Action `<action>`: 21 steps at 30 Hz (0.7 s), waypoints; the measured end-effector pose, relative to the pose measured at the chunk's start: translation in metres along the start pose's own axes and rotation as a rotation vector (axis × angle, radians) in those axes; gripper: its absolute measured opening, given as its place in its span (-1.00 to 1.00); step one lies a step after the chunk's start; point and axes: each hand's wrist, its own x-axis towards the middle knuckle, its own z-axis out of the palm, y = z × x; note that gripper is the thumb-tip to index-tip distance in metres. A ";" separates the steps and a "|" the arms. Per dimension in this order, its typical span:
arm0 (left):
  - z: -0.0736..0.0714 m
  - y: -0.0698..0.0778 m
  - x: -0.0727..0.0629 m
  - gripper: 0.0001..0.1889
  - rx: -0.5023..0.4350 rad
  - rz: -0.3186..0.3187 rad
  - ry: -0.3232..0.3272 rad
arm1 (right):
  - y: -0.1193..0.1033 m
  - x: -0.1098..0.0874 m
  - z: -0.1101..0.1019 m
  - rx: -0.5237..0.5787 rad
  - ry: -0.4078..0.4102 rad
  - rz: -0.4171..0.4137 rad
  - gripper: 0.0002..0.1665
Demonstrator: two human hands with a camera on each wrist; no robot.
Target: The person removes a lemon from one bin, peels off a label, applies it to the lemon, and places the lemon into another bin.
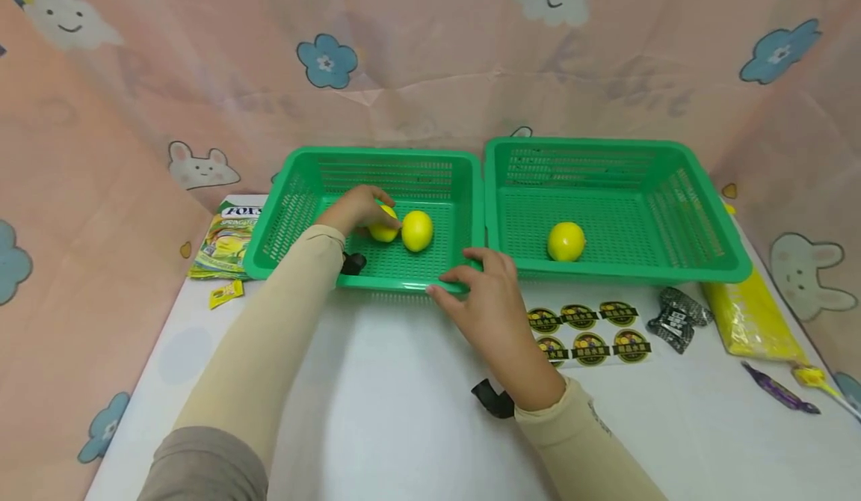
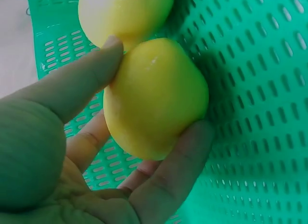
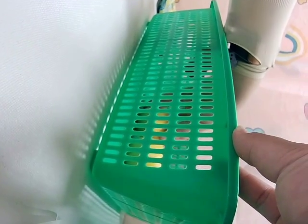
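Inside the left green basket (image 1: 469,194), my left hand (image 1: 355,208) grips a yellow lemon (image 1: 385,224) near the basket floor. The left wrist view shows thumb and fingers around this lemon (image 2: 156,99), with a second lemon (image 2: 122,15) right behind it. In the head view that second lemon (image 1: 417,232) lies just right of the held one. My right hand (image 1: 487,303) holds the front rim of the same basket near its right corner. Its thumb (image 3: 260,147) presses the rim in the right wrist view, the other fingers passing behind it.
Another green basket (image 1: 646,271) stands against the first, with one lemon (image 1: 566,241) inside. Round stickers (image 1: 585,333), black wrapped packets (image 1: 676,318), a yellow bag (image 1: 753,318), a purple candy (image 1: 780,387) and a lollipop (image 1: 812,376) lie right. Candy bags (image 1: 229,243) and a yellow candy (image 1: 226,293) lie left.
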 end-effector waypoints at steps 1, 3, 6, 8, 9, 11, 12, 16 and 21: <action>0.000 -0.001 0.001 -0.40 0.011 0.003 0.006 | 0.000 0.000 0.000 0.002 0.001 -0.001 -0.68; 0.000 -0.002 0.002 -0.40 0.030 0.018 0.025 | 0.000 0.000 0.000 0.004 0.006 -0.001 -0.69; -0.001 -0.001 -0.003 -0.41 0.015 0.086 0.093 | -0.001 -0.001 0.001 -0.002 0.000 0.009 -0.68; -0.005 0.002 -0.012 -0.41 -0.038 0.152 0.161 | -0.002 0.000 0.002 -0.005 -0.015 0.018 -0.67; -0.007 0.004 -0.020 -0.41 -0.072 0.191 0.196 | -0.003 0.000 0.003 -0.006 -0.023 0.021 -0.66; -0.012 0.012 -0.037 -0.41 -0.155 0.280 0.256 | -0.004 0.000 0.004 -0.002 -0.032 0.022 -0.66; -0.013 0.016 -0.048 -0.41 -0.203 0.327 0.274 | -0.004 0.000 0.004 0.001 -0.030 0.021 -0.66; -0.005 0.030 -0.101 -0.44 -0.337 0.500 0.292 | -0.003 -0.001 0.003 0.010 0.001 0.006 -0.68; 0.027 0.018 -0.162 -0.45 -0.410 0.605 0.273 | -0.001 0.000 0.002 0.009 0.020 -0.001 -0.69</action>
